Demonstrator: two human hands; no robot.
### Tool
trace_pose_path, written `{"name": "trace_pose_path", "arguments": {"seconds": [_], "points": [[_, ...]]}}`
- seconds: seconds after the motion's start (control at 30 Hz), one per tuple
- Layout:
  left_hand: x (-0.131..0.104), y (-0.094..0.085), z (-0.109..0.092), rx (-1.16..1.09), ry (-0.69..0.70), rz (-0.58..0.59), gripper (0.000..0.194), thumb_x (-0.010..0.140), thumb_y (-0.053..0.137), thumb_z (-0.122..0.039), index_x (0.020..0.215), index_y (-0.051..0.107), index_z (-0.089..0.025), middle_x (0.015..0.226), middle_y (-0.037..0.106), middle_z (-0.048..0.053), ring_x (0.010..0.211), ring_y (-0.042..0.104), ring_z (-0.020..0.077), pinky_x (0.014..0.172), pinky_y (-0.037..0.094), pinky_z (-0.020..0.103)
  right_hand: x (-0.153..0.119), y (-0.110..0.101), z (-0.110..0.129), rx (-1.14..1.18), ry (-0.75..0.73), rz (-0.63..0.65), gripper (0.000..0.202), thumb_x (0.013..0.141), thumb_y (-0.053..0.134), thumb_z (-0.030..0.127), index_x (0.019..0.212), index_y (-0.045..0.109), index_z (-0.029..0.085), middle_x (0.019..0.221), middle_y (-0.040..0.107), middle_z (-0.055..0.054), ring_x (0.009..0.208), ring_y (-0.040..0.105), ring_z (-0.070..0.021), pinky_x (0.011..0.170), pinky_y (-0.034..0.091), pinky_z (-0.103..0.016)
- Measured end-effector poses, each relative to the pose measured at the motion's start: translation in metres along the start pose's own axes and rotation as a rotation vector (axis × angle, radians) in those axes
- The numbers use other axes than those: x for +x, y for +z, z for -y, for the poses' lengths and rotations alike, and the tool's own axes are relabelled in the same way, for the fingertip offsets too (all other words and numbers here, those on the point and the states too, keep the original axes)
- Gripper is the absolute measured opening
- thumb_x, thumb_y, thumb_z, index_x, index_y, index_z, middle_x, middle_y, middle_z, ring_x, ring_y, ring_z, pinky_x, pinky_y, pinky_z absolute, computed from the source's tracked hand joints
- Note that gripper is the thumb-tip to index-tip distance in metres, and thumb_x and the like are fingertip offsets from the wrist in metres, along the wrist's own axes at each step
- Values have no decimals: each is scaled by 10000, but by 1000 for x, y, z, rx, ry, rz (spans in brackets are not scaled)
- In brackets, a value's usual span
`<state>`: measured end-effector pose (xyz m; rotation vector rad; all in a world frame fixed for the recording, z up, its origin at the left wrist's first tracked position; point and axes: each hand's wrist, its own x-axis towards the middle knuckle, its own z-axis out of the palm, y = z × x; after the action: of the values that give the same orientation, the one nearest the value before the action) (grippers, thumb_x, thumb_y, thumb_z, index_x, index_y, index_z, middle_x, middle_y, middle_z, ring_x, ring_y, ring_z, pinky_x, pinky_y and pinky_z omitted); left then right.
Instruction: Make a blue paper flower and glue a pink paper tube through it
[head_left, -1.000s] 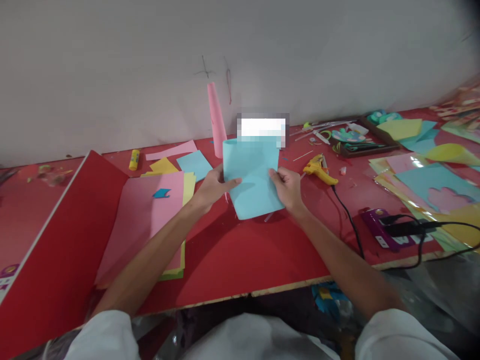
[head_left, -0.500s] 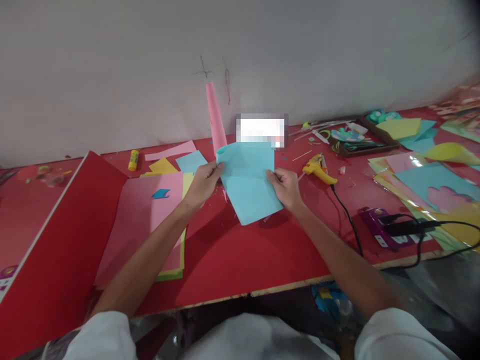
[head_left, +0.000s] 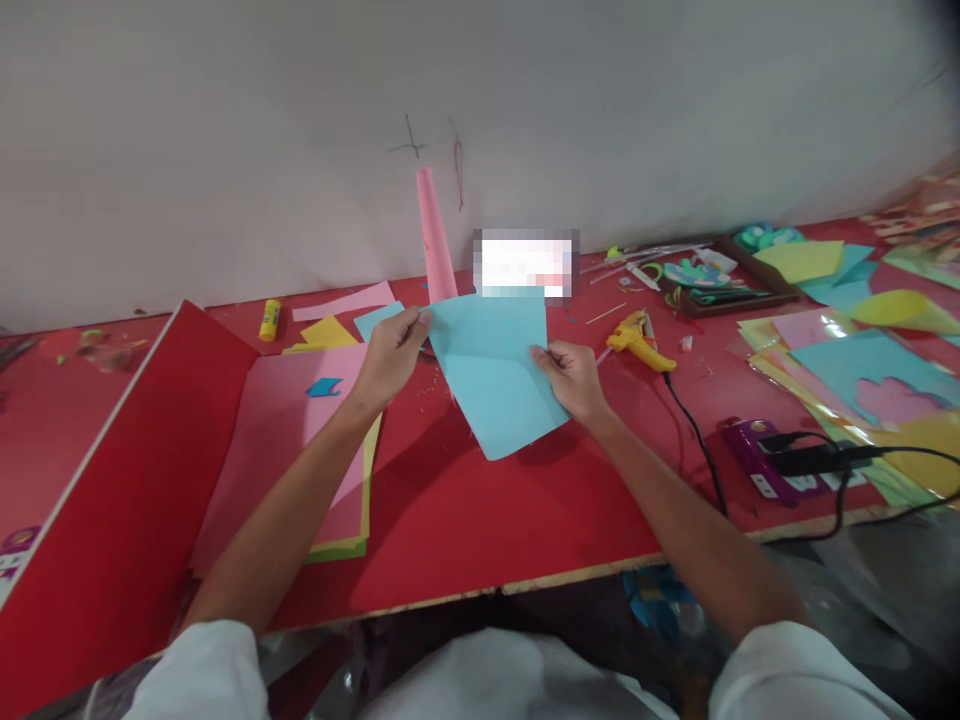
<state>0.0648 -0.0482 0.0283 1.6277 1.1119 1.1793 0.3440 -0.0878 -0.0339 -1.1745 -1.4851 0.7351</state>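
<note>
A light blue sheet of paper [head_left: 491, 375] is held up over the red table, one pointed corner hanging down toward me. My left hand [head_left: 394, 350] pinches its upper left corner between thumb and fingers. On the opposite edge, my right hand [head_left: 571, 378] grips the sheet with the thumb on top. Just behind the sheet stands a tall, tapering pink paper roll [head_left: 436, 235], its lower end hidden. To the right of my right hand lies a yellow glue gun [head_left: 641, 342] with a black cord.
At left, an open red folder [head_left: 135, 480] stands beside stacked coloured paper [head_left: 285, 400] with a small blue cutout [head_left: 324, 387]. A glue stick [head_left: 271, 320] stands behind. A purple power strip [head_left: 765, 460], wrapped sheets [head_left: 862, 370] and a dark tray [head_left: 757, 285] occupy the right.
My left hand has moved slightly left and up, pulling the sheet's upper left corner out flatter where its top edge was curled. My right hand keeps its grip almost in place.
</note>
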Motion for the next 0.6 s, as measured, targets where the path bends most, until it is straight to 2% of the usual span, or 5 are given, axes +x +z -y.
{"name": "trace_pose_path", "arguments": {"seconds": [0.17,0.3,0.43,0.53,0.6], "points": [[-3,-1,-11,54,30,-26,495,961,726,-600,723,564,-197,734,561,11,704,655,154,624,637,286,0,-1,3,-5,-15,5,688,926,630,790,607,368,238,620,256,47,584,243,-110,522,211,-292],[-6,4,-15,-67,-110,-29,602,946,660,-746,722,594,-191,719,628,39,721,686,177,653,643,309,0,-1,6,-8,-17,-10,687,926,618,802,612,390,235,615,270,43,583,256,-113,520,219,-290],[-10,9,-13,-98,-281,200,614,870,734,-779,759,679,-178,796,742,99,811,747,244,744,659,383,-1,-1,7,-15,-27,-31,703,918,619,818,607,370,239,611,261,43,586,243,-115,519,228,-290],[-14,7,-15,-50,-261,363,469,842,836,-660,921,768,-203,861,786,95,891,770,273,799,666,405,-1,-1,8,-10,-35,-34,705,911,623,825,604,382,238,606,269,43,578,252,-114,517,234,-289],[-14,2,-19,-9,-249,471,403,826,873,-593,958,790,-222,864,795,85,878,783,279,804,670,411,-1,-2,8,0,-38,-23,699,907,634,818,602,392,238,603,273,43,569,261,-112,514,235,-289]]}}
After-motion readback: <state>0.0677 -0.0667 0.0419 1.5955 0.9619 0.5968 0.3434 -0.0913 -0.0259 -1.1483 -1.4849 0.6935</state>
